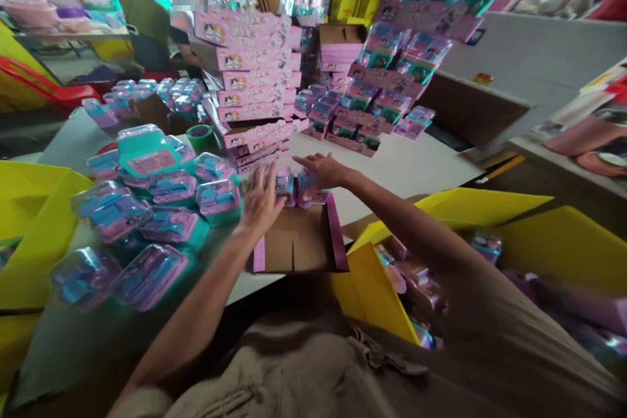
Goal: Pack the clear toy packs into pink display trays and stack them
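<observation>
left hand (pixel 259 204) fingers spread on toy packs (pixel 294 186) | right hand (pixel 326 170) fingers flat atop | packs upright in open box (pixel 296 245)

Cluttered stockroom, daylight. White counter (pixel 416 163) centre; red chair (pixel 44 88) far left; grey wall (pixel 539 52) far right; yellow bins (pixel 563 241) near left and right.

Toy packing workshop: stacked pink boxes (pixel 249 65), heaps of toy cases (pixel 166 196)
</observation>
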`<state>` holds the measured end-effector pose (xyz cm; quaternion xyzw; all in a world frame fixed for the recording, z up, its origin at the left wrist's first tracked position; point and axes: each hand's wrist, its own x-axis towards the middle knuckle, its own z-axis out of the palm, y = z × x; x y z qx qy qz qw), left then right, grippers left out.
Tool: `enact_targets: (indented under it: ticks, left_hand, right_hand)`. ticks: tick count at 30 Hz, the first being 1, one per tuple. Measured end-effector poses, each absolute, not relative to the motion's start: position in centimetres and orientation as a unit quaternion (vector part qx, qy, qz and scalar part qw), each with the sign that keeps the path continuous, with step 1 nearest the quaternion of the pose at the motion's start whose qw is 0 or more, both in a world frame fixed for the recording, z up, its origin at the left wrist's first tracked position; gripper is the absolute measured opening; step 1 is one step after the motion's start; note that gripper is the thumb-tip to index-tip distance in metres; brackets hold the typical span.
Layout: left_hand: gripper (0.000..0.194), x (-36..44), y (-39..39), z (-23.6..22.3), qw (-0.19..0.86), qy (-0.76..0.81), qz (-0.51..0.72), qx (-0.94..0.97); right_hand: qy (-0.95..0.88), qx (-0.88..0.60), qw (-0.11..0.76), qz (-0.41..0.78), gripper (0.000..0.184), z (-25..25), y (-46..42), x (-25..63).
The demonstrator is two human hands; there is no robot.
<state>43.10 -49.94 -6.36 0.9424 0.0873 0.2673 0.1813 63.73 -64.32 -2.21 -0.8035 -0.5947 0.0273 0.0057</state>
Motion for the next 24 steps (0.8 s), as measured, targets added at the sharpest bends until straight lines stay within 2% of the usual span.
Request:
enact_targets:
  ticks: [3,5,7,10,13,15,20,24]
  left_hand:
    - [0.1,47.0,-48.4,-4.7,0.087,0.0,0.151,0.985]
    - [0.096,49.0,-47.2,-4.2,0.026,-0.033,0.072,0.997]
    - [0.092,50.2,-46.1,-4.0,-0.017,-0.058,0.043,0.997]
    - [0.087,51.0,-45.5,-4.2,-0.031,-0.089,0.035,0.995]
    - [0.078,51.5,-46.1,-4.6,0.015,-0.109,0.03,0.993]
    - [0.079,51.9,-46.6,-4.8,0.025,-0.11,0.027,0.993]
    - [0.109,52.5,-47.8,-4.2,-0.026,-0.09,0.018,0.995]
    - [0.123,50.4,-48.6,-3.2,0.003,-0.065,0.035,0.997]
  right_hand:
    - [-0.584,-0.811,-0.031,0.027,0.097,-3.1,-66.1,64.2]
    - [-0.595,-0.803,-0.027,0.02,0.093,-3.5,-66.6,64.6]
    - [-0.606,-0.795,-0.013,0.02,0.092,-3.8,-67.0,65.3]
    - [-0.625,-0.781,0.015,0.013,0.089,-4.2,-67.5,66.5]
    - [-0.626,-0.779,0.027,0.006,0.087,-4.7,-67.7,67.0]
    - [-0.616,-0.788,0.022,0.007,0.09,-4.9,-67.5,66.9]
    - [-0.572,-0.82,-0.002,0.014,0.107,-4.4,-66.5,65.4]
    - [-0.559,-0.829,0.001,0.032,0.12,-3.1,-66.9,64.1]
